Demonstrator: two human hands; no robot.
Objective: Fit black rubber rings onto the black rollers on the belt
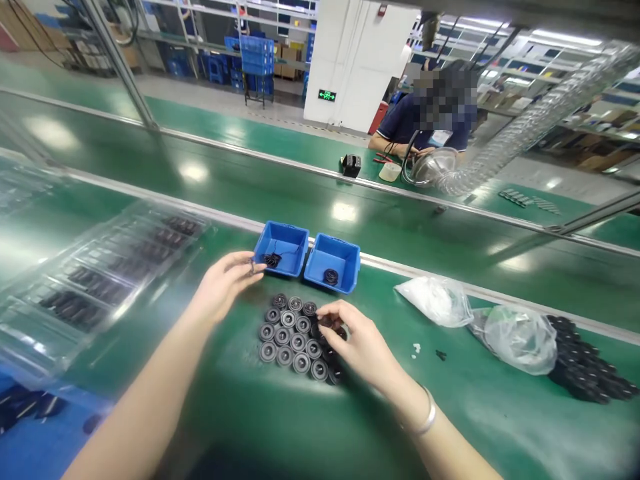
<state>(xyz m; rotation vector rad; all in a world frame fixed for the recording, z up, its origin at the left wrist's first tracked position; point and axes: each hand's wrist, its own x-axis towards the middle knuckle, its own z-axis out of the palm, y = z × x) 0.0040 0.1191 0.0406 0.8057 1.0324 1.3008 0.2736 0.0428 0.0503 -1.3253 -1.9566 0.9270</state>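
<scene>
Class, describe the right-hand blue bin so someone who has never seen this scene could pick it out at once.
On the green bench, find the cluster of dark round parts. Just beyond it, the left bin and the right bin stand side by side. The right bin holds a dark round piece, whereas the left bin holds a dark bundle with thin strands.

A green workbench (240, 427) carries two blue bins (287, 235), rows of round black parts (287, 319) and clear plastic trays (123, 308) — with two plastic bags (523, 339), small white bits (416, 348) and a heap of black pieces (585, 370) toward the right.
</scene>
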